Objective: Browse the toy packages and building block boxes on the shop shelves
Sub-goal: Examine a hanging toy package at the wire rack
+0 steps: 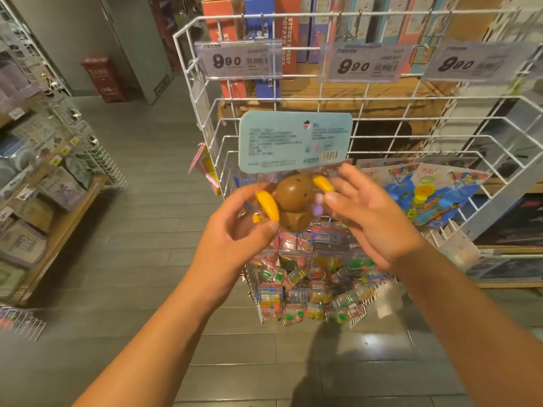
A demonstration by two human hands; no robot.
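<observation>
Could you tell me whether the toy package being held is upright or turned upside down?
Upright: the toy package has its blue header card on top and the brown toy below, held by the left hand.

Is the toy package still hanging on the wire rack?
No, the package is off the wire rack; the left hand holds its lower part in front of the rack, with the right hand open beside it.

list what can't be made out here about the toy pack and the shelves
Head view only:
- Toy pack: card print too small; the front faces away.
- Left hand: its fingertips sit behind the pack.
- Right hand: motion blur hides whether it touches the pack.
- Price tags: small print blurred.
- Boxes: tops cut by the frame edge.
</observation>
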